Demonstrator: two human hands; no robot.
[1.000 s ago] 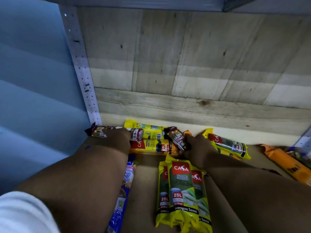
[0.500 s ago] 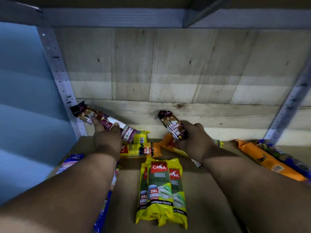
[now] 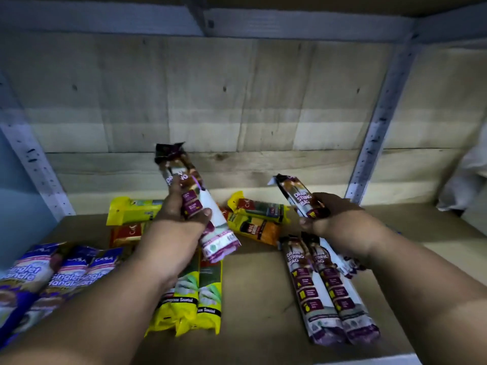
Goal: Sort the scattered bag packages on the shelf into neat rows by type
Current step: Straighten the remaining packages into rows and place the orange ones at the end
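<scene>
My left hand (image 3: 181,219) grips a maroon draw string bag package (image 3: 193,204), held upright above the shelf. My right hand (image 3: 334,222) grips another maroon draw string bag package (image 3: 297,196), tilted up to the left. Below the right hand, two more draw string packages (image 3: 326,293) lie side by side on the shelf board (image 3: 258,299). Yellow-green lemongrass packages (image 3: 195,299) lie in a row under my left forearm. Blue singlet handle packages (image 3: 47,275) lie at the left. Loose yellow and orange packages (image 3: 258,219) are scattered at the back.
A wooden back wall (image 3: 237,114) closes the shelf. Grey metal uprights stand at the left (image 3: 34,164) and right (image 3: 376,127). A metal beam (image 3: 237,22) runs overhead. Something white (image 3: 466,185) sits beyond the right upright.
Both hands lifted their draw string packages off the back pile and drew them up and toward me. The view pulled back, showing the blue row and the draw string row.
</scene>
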